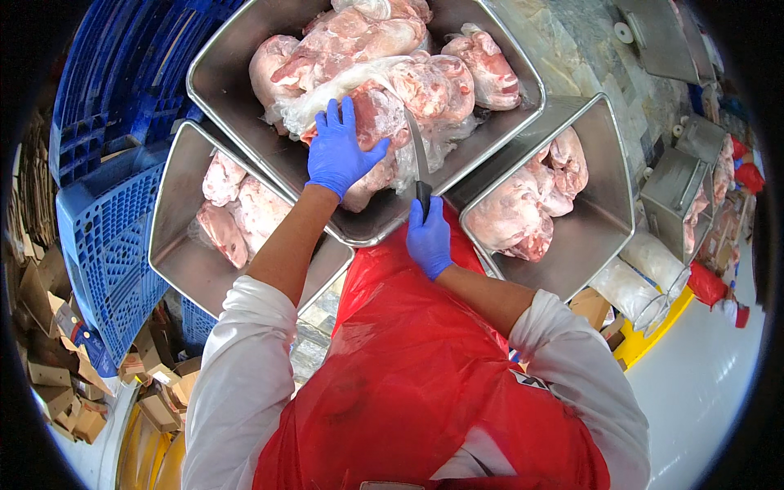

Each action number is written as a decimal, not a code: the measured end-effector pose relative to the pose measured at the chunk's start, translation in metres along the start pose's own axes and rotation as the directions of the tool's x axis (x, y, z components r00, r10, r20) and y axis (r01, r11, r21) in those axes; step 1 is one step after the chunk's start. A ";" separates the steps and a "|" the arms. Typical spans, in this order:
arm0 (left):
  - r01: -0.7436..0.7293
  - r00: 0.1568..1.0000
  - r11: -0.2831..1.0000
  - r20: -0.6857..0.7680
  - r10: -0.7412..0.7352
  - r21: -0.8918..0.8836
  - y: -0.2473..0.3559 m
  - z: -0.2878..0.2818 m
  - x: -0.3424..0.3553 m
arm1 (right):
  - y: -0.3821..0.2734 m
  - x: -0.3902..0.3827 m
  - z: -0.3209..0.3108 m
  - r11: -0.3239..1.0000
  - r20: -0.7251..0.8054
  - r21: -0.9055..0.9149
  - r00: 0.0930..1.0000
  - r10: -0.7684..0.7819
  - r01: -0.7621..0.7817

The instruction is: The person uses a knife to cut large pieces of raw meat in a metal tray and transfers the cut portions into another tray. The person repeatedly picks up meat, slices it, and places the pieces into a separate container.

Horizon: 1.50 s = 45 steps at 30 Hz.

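Observation:
Both my hands wear blue gloves. My left hand [340, 153] lies with its fingers spread on a large piece of raw meat [380, 114], partly covered by clear plastic wrap [314, 100]. My right hand [429, 240] is closed round the black handle of a knife [420, 155]. Its long blade points away from me, along the right side of that piece, by the plastic. This meat lies in a deep metal bin [514, 49] in front of me, with more pieces of meat [343, 45] behind it. Whether the blade touches the meat, I cannot tell.
A metal bin [175, 220] at left and another metal bin [600, 196] at right also hold meat. Blue plastic pallets [114, 237] stand at far left, above cardboard boxes [159, 408]. Farther right are more metal bins [674, 192] and clear plastic-wrapped rolls [625, 282].

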State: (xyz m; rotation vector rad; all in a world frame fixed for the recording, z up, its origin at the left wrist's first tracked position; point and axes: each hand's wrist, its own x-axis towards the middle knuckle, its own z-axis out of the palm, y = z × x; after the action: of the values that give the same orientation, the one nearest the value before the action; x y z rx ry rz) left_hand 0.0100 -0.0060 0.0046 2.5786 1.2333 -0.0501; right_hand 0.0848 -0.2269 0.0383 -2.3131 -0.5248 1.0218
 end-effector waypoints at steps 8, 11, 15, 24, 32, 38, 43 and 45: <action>0.034 0.997 0.999 0.065 -0.033 -0.014 0.003 -0.006 0.003 | 0.017 0.003 0.022 1.000 -0.014 0.005 1.000 -0.017 0.018; 0.015 1.000 0.999 0.020 -0.014 -0.044 0.001 -0.004 0.002 | 0.012 0.015 0.023 0.999 0.063 0.021 0.997 -0.044 0.043; 0.031 0.998 0.975 -0.041 -0.041 -0.219 -0.029 0.025 0.013 | -0.016 0.026 0.004 0.999 0.121 0.032 0.992 -0.046 0.043; -0.303 0.953 0.907 -0.073 0.294 -0.293 -0.001 -0.004 0.086 | 0.043 -0.032 -0.144 0.998 0.245 -0.069 0.969 0.026 -0.010; -0.226 0.967 0.906 -0.194 0.165 -0.357 -0.005 0.034 0.100 | 0.055 -0.041 -0.151 0.998 0.177 -0.065 0.984 0.003 0.009; -0.124 0.945 0.838 -0.321 -0.063 -0.531 -0.010 0.054 0.105 | 0.036 -0.032 -0.156 0.995 0.149 -0.083 0.988 -0.043 0.056; -0.037 0.929 0.799 -0.315 -0.193 -0.601 -0.014 0.059 0.110 | 0.029 -0.022 -0.157 0.996 0.162 -0.057 0.985 -0.061 0.071; -0.027 0.922 0.796 -0.323 -0.213 -0.605 -0.015 0.060 0.113 | 0.028 -0.023 -0.157 0.993 0.139 -0.061 0.986 -0.088 0.098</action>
State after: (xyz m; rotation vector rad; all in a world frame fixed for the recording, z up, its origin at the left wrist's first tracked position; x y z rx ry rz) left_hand 0.0758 0.0726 -0.0741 2.0042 1.2385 0.7378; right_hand 0.1939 -0.3125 0.1210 -2.2643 -0.7253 1.1384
